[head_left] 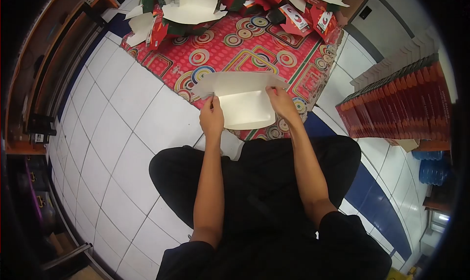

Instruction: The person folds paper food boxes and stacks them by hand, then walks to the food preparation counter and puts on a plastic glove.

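In front of my crossed legs, a paperboard box (247, 109) is held with its pale inner side facing up, a wide flap raised at its far side. My left hand (212, 116) is closed on its left edge near the flap's corner. On the opposite side, my right hand (282, 103) pinches the right edge at the flap's other corner. The box's outer side is hidden from me. Beneath and beyond it lies a red patterned mat (215, 52) with coloured circles.
Red and green boxes (293, 18) with pale open flaps lie heaped at the mat's far end. Flat red cartons (401, 101) stand in a tall stack at right. Blue bottles (433, 170) sit near it. A wooden shelf (24, 79) lines the left, beyond white floor tiles (117, 113).
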